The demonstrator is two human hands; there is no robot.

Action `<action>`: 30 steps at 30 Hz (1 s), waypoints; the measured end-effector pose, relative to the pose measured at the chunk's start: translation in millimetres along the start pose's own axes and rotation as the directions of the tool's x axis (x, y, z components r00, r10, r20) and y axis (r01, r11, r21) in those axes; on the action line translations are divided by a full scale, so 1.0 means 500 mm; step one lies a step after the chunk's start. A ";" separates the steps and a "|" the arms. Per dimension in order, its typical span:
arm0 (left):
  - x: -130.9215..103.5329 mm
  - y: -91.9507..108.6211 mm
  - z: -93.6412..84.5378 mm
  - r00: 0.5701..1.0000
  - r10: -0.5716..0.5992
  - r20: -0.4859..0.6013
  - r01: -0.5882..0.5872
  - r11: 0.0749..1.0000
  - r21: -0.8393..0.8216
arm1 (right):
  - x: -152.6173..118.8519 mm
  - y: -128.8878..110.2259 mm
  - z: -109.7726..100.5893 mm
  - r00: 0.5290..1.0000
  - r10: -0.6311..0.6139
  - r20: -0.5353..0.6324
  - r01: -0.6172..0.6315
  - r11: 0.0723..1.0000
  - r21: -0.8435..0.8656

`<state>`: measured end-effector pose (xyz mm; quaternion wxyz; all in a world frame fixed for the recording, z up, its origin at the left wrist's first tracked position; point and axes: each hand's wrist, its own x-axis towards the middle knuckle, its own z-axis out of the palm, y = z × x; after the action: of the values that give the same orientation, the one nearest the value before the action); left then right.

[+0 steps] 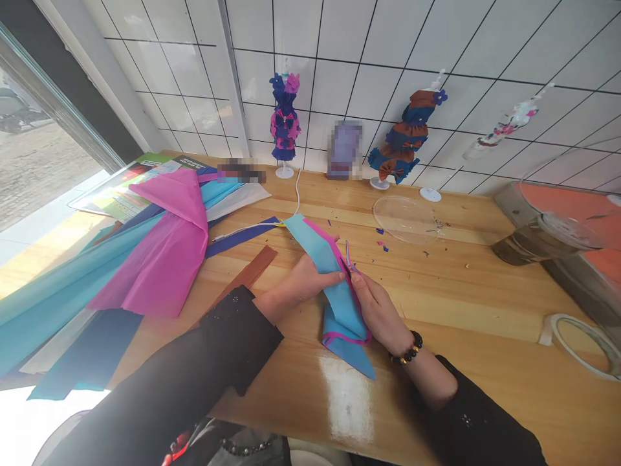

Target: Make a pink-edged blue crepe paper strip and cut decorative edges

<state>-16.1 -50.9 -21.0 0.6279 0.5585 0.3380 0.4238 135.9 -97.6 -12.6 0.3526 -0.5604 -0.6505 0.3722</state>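
Note:
A long light-blue strip of crepe-like paper or fabric [317, 244] with a pink edge stretches between my hands, and its lower end folds over on the table. My left hand [305, 285] pinches it, thumb on top and fingers underneath. At the pink edge, my right hand [381, 310] is closed around what look like scissors; only a narrow dark blade [345, 266] shows, and the handles are hidden in the hand. A thin sliver of the edging stands up beside the blade.
Pink sheet [179, 259] and blue strips pile up at left, near a brown strip [250, 275]. Decorated stands [285, 123] line the tiled wall. A clear plastic disc [405, 220], scraps, a lidded cup [533, 239] and a tape roll [582, 343] lie to the right.

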 end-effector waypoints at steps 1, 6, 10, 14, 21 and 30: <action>0.000 -0.002 0.000 1.000 -0.001 0.001 0.001 1.000 -0.007 | 0.000 -0.001 0.000 1.000 0.000 0.001 0.000 1.000 0.001; 0.001 -0.010 -0.001 1.000 0.002 -0.003 -0.002 1.000 -0.020 | 0.000 -0.007 -0.001 1.000 -0.005 0.003 0.005 1.000 0.014; 0.002 -0.013 0.000 1.000 -0.006 0.007 0.006 0.999 -0.048 | 0.001 -0.007 0.000 1.000 -0.014 -0.002 0.014 1.000 0.007; 0.001 -0.010 0.001 1.000 -0.028 0.004 0.028 0.998 -0.059 | 0.003 -0.004 0.000 1.000 -0.015 -0.003 0.015 1.000 -0.003; -0.001 0.004 -0.004 1.000 -0.018 0.000 0.018 1.000 -0.010 | 0.001 -0.004 -0.001 1.000 -0.008 0.007 0.008 0.998 -0.062; 0.004 -0.005 -0.014 0.987 -0.066 -0.147 0.046 0.989 -0.137 | -0.004 -0.004 -0.004 0.999 -0.033 0.040 0.040 0.983 -0.180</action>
<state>-21.4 -46.3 -24.6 0.6480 0.4719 0.3710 0.4688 137.0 -99.5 -9.9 0.2952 -0.5712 -0.6980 0.3154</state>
